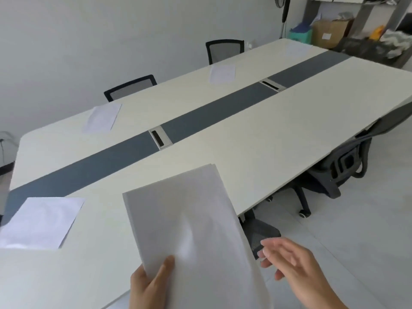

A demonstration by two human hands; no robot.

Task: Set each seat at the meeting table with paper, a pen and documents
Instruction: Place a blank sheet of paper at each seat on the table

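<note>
Left hand pinches thin floppy white paper stack at near corner w/ thumb; right hand beside it open, should support far edge.

I hold a stack of white paper in my left hand, thumb on top near its lower left corner. The stack is lifted off the worktop, its far end pointing to 12 o'clock and slightly bowed. Four single white sheets lie flat on the worktop, well apart. The near sheet lies at 9 o'clock on my side. Along the opposite edge lie the left far sheet at 11 o'clock, the middle far sheet at 12 and the right far sheet at 1.
</note>
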